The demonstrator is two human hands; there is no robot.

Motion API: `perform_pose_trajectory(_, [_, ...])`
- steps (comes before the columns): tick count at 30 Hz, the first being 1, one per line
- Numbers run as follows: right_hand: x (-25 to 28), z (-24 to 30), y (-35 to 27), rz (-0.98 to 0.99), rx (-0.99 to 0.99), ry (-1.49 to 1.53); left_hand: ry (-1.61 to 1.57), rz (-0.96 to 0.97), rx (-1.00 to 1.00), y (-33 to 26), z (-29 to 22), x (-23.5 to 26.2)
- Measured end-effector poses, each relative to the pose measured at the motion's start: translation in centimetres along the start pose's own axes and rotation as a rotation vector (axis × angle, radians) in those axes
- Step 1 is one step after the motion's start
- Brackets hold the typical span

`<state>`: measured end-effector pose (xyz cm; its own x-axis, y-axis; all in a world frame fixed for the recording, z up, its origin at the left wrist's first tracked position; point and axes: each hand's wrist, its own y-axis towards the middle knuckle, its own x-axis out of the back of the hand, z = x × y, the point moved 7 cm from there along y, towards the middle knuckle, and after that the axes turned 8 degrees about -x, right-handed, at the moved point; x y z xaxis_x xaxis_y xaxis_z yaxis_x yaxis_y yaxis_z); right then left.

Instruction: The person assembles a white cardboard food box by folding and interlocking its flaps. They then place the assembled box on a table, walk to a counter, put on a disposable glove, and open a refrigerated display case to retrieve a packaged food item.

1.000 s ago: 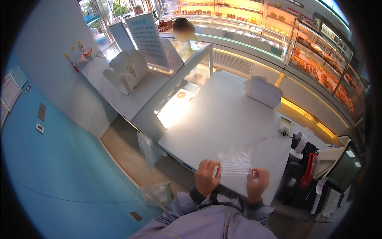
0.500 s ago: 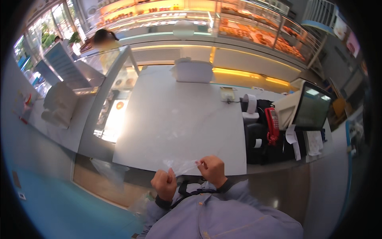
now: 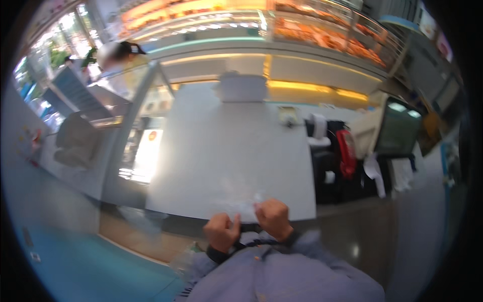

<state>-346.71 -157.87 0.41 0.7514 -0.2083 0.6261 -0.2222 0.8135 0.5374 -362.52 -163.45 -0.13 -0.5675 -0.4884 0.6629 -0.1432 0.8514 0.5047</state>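
Note:
A thin, clear plastic film or bag [image 3: 245, 205] lies over the near edge of the white counter [image 3: 216, 151], its outline blurred. My left hand [image 3: 221, 231] is closed at that edge, thumb pointing up, close to the film's left side. Just to its right, my right hand [image 3: 273, 217] is closed too, fingers pinched at the film's right side. Both hands are near each other in front of my body. Whether the film is one sheet or a bag I cannot make out.
Right on the counter stand a red telephone [image 3: 346, 153], a monitor [image 3: 397, 128] and a receipt printer [image 3: 318, 131]. A white box-like object [image 3: 242, 88] sits at the far edge. A glass display case [image 3: 143, 126] borders the left; a person [image 3: 123, 60] stands beyond it.
Both hands have shifted slightly right in the picture, still closed near the plastic. The view has tilted a little and blurred. The person beyond the glass has moved slightly left.

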Motion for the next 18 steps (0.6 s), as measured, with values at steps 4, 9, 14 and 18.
perform_pose_trajectory(4, [1.6, 0.9, -0.3, 0.010, 0.057, -0.005, -0.156, 0.078, 0.198, 0.1, 0.9, -1.2])
perform_pose_trajectory(9, [0.6, 1.7, -0.4, 0.152, 0.063, 0.031, -0.642, 0.133, 0.393, -2.0, 2.0, -4.4])
perform_pose_trajectory(14, [0.6, 2.0, 0.8, 0.110, -0.101, -0.005, -0.487, 0.084, 0.265, -1.5, 0.9, -3.4])
perform_pose_trajectory(18, [1.0, 2.8, 1.6, 0.067, -0.074, 0.000, -0.408, 0.116, 0.190, -1.0, -0.4, -2.5])
